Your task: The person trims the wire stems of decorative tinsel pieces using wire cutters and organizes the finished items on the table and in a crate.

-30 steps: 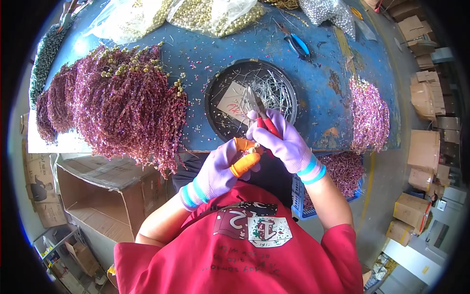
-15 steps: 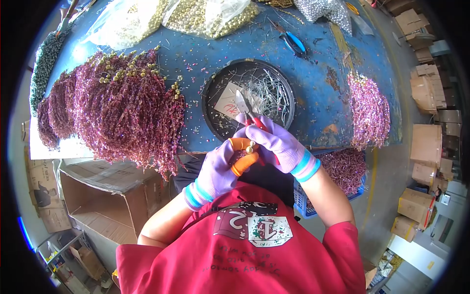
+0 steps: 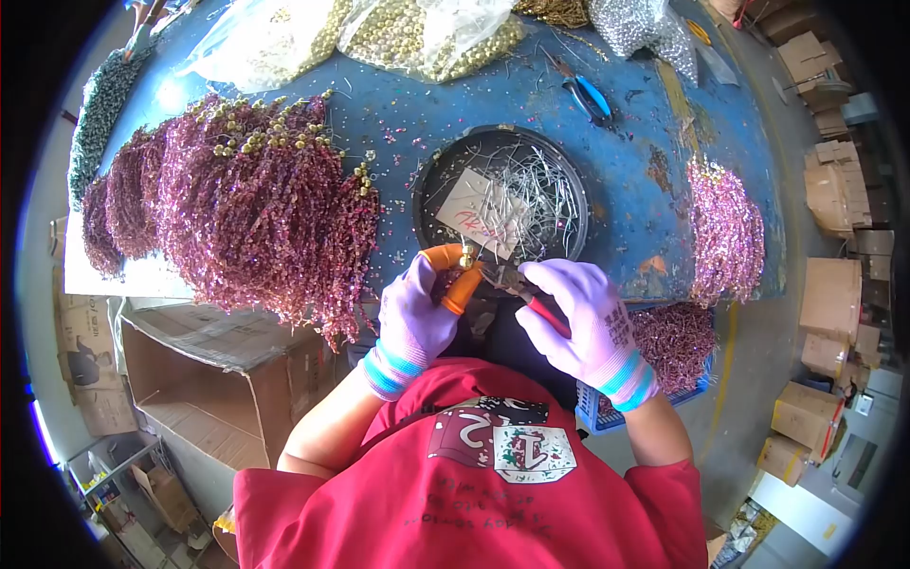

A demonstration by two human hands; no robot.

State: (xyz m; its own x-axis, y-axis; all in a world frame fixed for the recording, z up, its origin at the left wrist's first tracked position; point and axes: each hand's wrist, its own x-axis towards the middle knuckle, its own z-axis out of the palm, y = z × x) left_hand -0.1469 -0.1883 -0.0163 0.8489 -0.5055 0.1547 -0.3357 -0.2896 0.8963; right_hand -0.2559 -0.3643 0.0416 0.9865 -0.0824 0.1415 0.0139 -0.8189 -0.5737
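My left hand (image 3: 414, 313), in a purple glove with orange covers on thumb and forefinger, pinches small gold beads (image 3: 466, 256) between its fingertips. Whatever else those fingers hold is too small to make out. In my right hand (image 3: 583, 318), also gloved in purple, is a pair of red-handled pliers (image 3: 548, 315). Their jaws point left and lie close beside the beads; whether they touch cannot be seen clearly. Just beyond both hands is a round black tray (image 3: 424, 204) holding cut wire pieces (image 3: 545, 194) and a card with red writing (image 3: 474, 213).
Pink tinsel-like strands (image 3: 256, 209) with gold beads are heaped at the left; a smaller pink bundle (image 3: 725, 232) lies right. Bags of gold beads (image 3: 427, 43) and blue-handled pliers (image 3: 590, 100) are farther back. A blue crate (image 3: 592, 408) and an open cardboard box (image 3: 199, 379) stand below the table edge.
The pliers have swung from pointing away over the tray to pointing left at the beads. My right hand has moved right and toward me; my left hand has risen slightly with the beads.
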